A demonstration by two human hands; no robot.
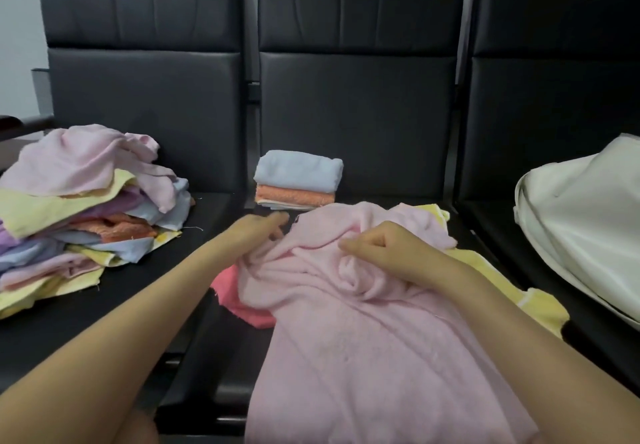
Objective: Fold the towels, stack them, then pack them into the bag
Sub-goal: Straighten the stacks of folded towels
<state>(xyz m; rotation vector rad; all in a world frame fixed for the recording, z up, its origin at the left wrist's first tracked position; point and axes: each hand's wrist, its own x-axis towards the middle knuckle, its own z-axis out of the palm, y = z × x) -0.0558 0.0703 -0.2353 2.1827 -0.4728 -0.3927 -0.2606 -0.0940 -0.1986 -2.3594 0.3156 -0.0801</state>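
1. The right hand [377, 249], at centre frame, has its fingers [349, 245] curled and pinching a bunched ridge of the pink towel [363, 332]; the cloth gathers into a swirl of creases just below the knuckles.
2. The left hand [256, 232], just left of centre, reaches into the towel's far left edge. Its fingers are partly hidden in the fabric and look to be gripping a fold there, though the exact hold is hard to make out.
3. The pink towel lies rumpled and unfolded across the middle seat [207, 357], running from the hands down to the bottom edge of the frame. Under it a yellow towel [512, 291] shows at the right and a coral-red towel [239, 301] at the left.
4. Just beyond the hands, at centre, sits a small folded stack [298, 180]: a light blue towel on top, an orange one under it, and pale layers at the bottom.
5. At left of the frame a large loose pile [83, 215] of pink, yellow, purple, blue and orange towels waits unfolded.
6. At the right edge the white bag [585, 225] lies on the next seat, well apart from the stack; no towel shows in it.
7. Judged from this, the work is early: a few towels folded and stacked, most still to fold, and packing not yet begun.
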